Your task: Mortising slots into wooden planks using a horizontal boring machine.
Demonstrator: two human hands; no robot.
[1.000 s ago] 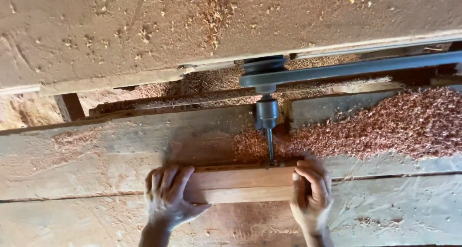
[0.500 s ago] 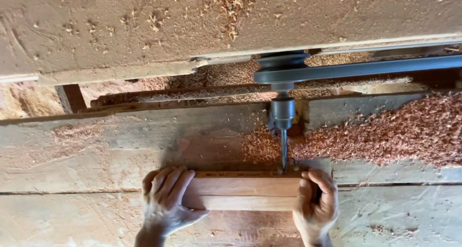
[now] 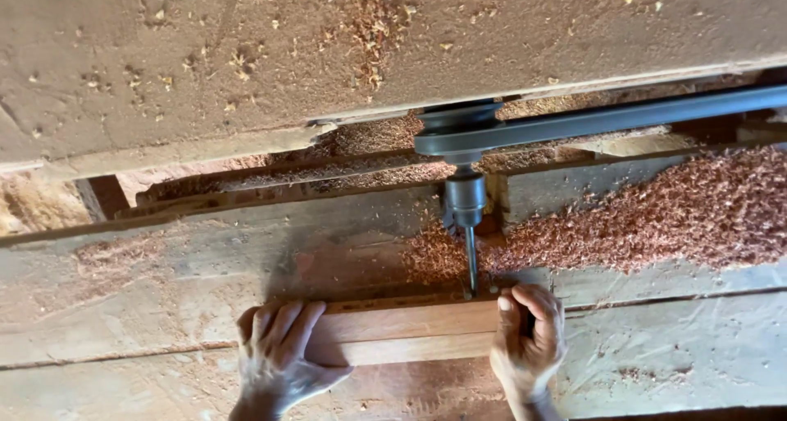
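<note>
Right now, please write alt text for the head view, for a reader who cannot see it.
Two hands, left and right, press a wood block against a horizontal drill bit on a dusty bench. Reddish shavings lie heaped at the right.

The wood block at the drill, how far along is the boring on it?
Done: heaps of reddish shavings lie beside the bit, so much cutting has happened. In hand: the left hand and right hand press the wood block edge-on against the horizontal drill bit, whose tip meets the far edge. Left: depth is hidden; the hole looks unfinished, since the block is not withdrawn.
</note>
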